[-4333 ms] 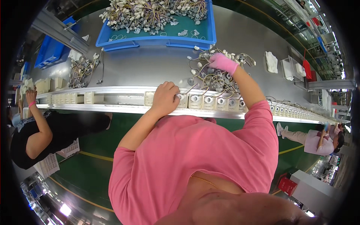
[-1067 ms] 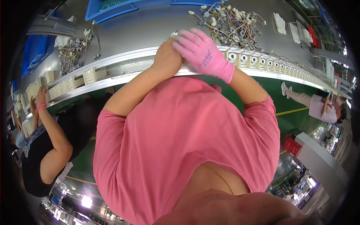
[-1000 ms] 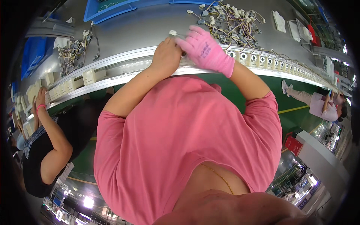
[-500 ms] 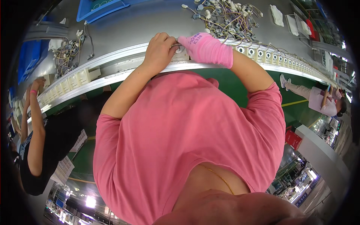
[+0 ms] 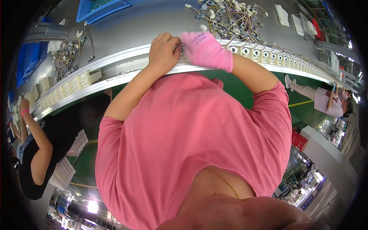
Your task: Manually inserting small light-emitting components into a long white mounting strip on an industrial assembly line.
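Note:
Over a metal rail (image 5: 132, 62) along the table's near edge, my two hands come close together. My left hand (image 5: 164, 50) is bare, its fingers curled and pinched at the tips over a small part that they mostly cover. My right hand (image 5: 207, 50), in a pink knit glove, is bent in from the right with its fingertips folded down beside my left fingers. The glove is slightly smeared by motion, and what lies under its fingers is hidden. To the right of the glove, a row of white square housings (image 5: 265, 55) with dark round centres sits in the rail.
A tangle of wired connectors (image 5: 235, 19) lies on the grey tabletop (image 5: 153, 25), with a smaller wire pile (image 5: 67, 59) at left. A blue bin (image 5: 101, 9) stands at the far side. Cream housings (image 5: 71, 86) line the rail at left, near a co-worker's arm (image 5: 38, 134).
My gloved right hand has shifted a little left and turned inward. The housings to its right have slid left along the rail. The co-worker's arm at left has moved farther left.

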Demonstrator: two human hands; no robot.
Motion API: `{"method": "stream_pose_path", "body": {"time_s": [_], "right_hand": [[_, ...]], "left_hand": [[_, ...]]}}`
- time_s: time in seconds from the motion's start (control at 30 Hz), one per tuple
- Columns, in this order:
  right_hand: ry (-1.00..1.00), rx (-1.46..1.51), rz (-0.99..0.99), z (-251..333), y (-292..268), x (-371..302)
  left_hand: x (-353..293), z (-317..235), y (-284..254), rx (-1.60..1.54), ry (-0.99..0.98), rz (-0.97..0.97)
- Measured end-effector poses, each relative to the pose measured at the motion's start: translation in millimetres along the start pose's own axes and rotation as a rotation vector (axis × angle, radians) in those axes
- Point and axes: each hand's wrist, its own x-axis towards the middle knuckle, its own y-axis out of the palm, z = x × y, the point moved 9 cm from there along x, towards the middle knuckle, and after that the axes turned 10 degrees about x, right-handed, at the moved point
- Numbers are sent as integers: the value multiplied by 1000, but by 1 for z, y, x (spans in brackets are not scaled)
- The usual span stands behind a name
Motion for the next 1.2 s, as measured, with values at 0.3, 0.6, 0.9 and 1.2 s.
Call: {"method": "stream_pose_path", "body": {"time_s": [0.3, 0.6, 0.9, 1.2], "right_hand": [[-134, -361, 191, 15, 2, 5], [-111, -273, 130, 3, -4, 3], [201, 439, 183, -81, -20, 29], [412, -162, 330, -239, 28, 30]], "left_hand": [[3, 7, 6, -12, -118, 25], [-2, 2, 5, 15, -30, 2], [-4, -3, -1, 25, 13, -28], [2, -1, 7, -77, 6, 79]]}}
